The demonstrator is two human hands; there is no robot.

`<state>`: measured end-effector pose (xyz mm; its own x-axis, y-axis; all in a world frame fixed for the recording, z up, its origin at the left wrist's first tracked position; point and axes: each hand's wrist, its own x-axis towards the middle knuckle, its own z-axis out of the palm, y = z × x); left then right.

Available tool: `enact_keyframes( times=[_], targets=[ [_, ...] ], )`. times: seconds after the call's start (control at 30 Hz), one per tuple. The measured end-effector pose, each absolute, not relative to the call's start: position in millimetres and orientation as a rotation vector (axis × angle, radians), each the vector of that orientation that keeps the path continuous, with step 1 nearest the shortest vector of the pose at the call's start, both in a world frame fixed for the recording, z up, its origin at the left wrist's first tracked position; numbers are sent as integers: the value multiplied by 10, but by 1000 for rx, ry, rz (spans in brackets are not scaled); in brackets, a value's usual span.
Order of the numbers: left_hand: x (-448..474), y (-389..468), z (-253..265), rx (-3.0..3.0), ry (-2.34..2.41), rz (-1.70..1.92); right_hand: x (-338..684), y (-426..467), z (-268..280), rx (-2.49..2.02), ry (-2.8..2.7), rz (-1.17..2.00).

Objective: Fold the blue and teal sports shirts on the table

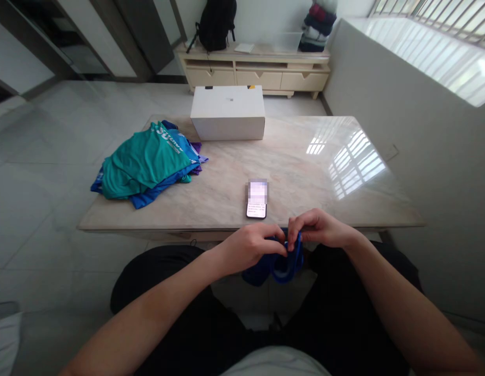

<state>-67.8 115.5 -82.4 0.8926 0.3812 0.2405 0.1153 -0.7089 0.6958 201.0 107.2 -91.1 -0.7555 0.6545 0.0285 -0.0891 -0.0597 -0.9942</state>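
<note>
Between my knees, just past the front edge of the table, hangs a dark blue garment (282, 271) with a rounded, band-like opening at the top. My left hand (261, 241) pinches its upper edge from the left with thumb and fingers. From the right, my right hand (310, 228) grips the same edge, its fingertips close to those of the left. Much of the cloth is bunched and dark below the hands, so its full shape cannot be made out. A lit phone (257, 199) lies on the table directly beyond my hands.
On the marble-topped table (289, 162), a heap of green, blue and purple clothes (148, 162) lies at the left. A white box (228, 112) stands at the back edge. Beyond, a low cabinet (258, 78) carries a black backpack (217, 25) and folded clothes (318, 26).
</note>
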Motion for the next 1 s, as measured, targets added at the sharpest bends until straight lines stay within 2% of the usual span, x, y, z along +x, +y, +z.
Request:
enact_keyframes(
  times=[0.2,0.33,0.43,0.57,0.77,1.0],
  targets=[
    [-638,1005,-822,2280,352,941,1859,1035,-930,-666,-1533,1600],
    [-561,783,-792,2401,611,1026,1821,1086,-976,-667,-1536,1461],
    [-496,664,-822,2508,681,916,1801,1131,-1055,-643,-1590,1549],
    [-508,707,-983,2583,480,769,1829,1162,-1178,-704,-1686,1661],
    [-591,832,-1109,2387,475,904,1898,1153,-1301,-819,-1638,1825],
    [-595,805,-1056,2425,472,1030,1905,1177,-1239,-657,-1431,2092]
  ],
)
